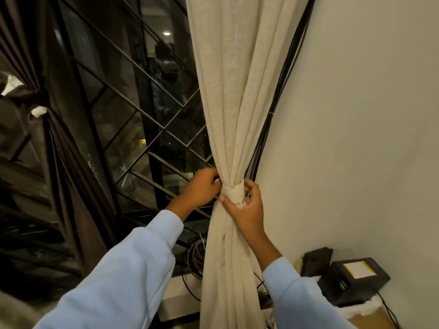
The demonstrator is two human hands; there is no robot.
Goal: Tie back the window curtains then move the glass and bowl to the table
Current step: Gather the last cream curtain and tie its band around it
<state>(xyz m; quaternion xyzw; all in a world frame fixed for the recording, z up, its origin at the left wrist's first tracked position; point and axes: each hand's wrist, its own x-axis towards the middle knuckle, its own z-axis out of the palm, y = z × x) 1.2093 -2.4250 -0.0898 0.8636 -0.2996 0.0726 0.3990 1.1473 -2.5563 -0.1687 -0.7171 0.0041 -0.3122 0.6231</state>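
1. Looking at the centre of the frame, I see the cream curtain (pixel 237 91) hanging as one long vertical bundle, cinched low down by its tie band (pixel 234 191).
2. The band sits directly between my hands. The left hand (pixel 204 186) pinches it from the left side, and the right hand (pixel 248 210) grips it from the lower right, thumb across the front. Both touch it, so neither is nearer.
3. I judge the next pull should run sideways, across the curtain's long axis, to snug the knot.
4. At the left edge, the brown curtain (pixel 80 210) is already gathered.
5. The window grille (pixel 142 115) lies behind and the wall (pixel 356 138) is close on the right. A cable coil (pixel 196 255) and a black device (pixel 354 281) sit below. None blocks the hands.
6. The glass and bowl are not in view.
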